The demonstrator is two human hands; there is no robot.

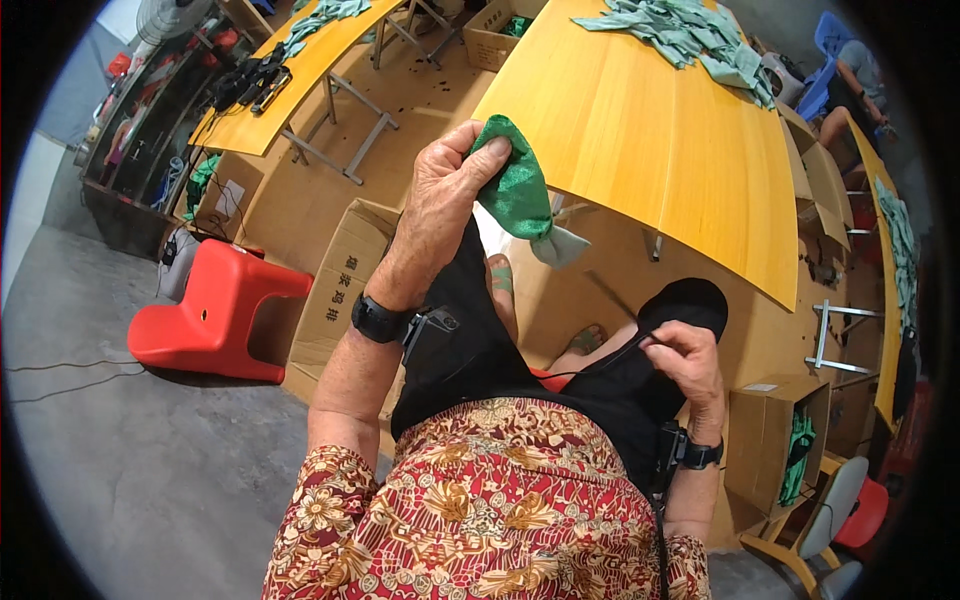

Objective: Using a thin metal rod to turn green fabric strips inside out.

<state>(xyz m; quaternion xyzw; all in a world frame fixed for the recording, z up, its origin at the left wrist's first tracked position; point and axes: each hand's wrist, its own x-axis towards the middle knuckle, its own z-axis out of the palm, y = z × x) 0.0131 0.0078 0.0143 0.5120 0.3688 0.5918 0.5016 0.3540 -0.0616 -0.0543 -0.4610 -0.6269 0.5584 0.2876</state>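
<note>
My left hand (pixel 440 185) is raised before me, with thumb and fingers pinched on a green fabric piece (pixel 520 195). This shiny piece is wide at the top and narrows to a gathered neck, below which a pale grey-green cloth end (pixel 560 247) hangs. Over my right thigh, my right hand (pixel 688 362) has its fingers closed on a thin dark stick (pixel 612 296), whose far end is blurred and points towards the pale end without touching it. A thin black cord also runs across my lap near these fingers.
A yellow table (pixel 660 150) stands ahead, with pale green cloth pieces (pixel 690 45) heaped at its far end. Left are a red plastic chair (pixel 215 315) and an open cardboard box (pixel 335 290). Another box (pixel 765 440), holding green cloth, stands right. Someone sits at the far right.
</note>
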